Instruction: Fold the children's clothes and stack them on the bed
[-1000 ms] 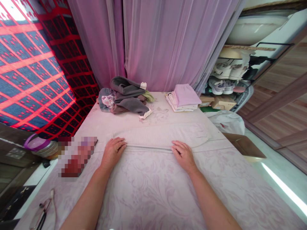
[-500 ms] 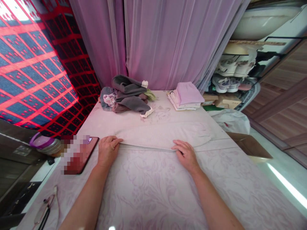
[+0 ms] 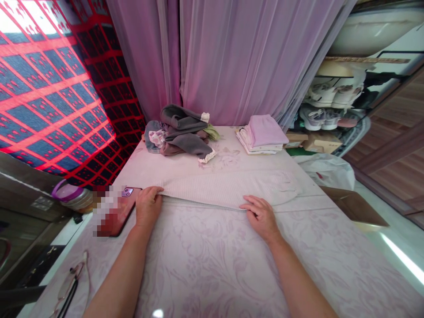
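A long, pale ribbed garment (image 3: 212, 187), folded lengthwise, lies flat across the tabletop; its shape is like trousers. My left hand (image 3: 148, 206) pinches the corner at its left end between thumb and fingers. Along the near edge, right of the middle, my right hand (image 3: 261, 218) rests with its fingers stretched out and slightly apart on the cloth. Close beside my left hand lies a phone (image 3: 127, 212) in a reddish case, partly blurred out.
Dark crumpled clothes (image 3: 183, 132) lie at the back left, and a folded stack with a lilac cloth (image 3: 265, 130) at the back right. Eyeglasses (image 3: 68, 282) and a cable are near left. Purple curtains (image 3: 228, 62) hang behind; an open cardboard box (image 3: 353, 205) stands to the right.
The view has shifted slightly left, so things appear farther right. My left hand has moved slightly left relative to the table, still at the garment's end; my right hand stays at its near edge.
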`<state>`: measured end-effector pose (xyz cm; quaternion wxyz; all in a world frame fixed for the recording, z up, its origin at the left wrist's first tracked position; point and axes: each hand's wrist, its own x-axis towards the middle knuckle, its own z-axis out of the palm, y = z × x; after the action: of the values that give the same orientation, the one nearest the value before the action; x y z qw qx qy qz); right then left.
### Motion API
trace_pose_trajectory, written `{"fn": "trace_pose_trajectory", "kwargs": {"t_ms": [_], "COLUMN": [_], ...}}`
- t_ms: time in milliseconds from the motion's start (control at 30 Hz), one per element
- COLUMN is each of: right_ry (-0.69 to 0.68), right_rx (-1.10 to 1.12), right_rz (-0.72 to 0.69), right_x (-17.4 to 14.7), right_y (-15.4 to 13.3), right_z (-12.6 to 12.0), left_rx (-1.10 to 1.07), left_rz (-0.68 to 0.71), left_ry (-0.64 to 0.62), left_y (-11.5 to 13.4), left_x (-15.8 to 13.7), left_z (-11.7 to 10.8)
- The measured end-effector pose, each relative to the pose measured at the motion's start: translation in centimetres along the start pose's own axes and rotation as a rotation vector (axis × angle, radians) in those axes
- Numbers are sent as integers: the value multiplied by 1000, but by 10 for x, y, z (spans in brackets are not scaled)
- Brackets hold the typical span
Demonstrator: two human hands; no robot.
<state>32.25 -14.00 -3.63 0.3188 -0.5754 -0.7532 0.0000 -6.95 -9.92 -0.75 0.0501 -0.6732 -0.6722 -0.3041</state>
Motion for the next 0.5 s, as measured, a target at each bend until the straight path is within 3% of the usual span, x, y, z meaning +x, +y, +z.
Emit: {"fn": "trace_pose_trajectory", "kwargs": {"t_ms": [300,500], "right_ry": [40,77], "right_rx": [7,23], "right_rz": [-12,-13], "right_x": [0,0], "right_y": [2,3], "right_z": [2,2], "left_rx": [-326,-334], "left_rz": [-164,-289], "left_ry": [-103,-101], "left_y": [-29,-31], "left_x": [2,-1], "left_z": [3,2]}}
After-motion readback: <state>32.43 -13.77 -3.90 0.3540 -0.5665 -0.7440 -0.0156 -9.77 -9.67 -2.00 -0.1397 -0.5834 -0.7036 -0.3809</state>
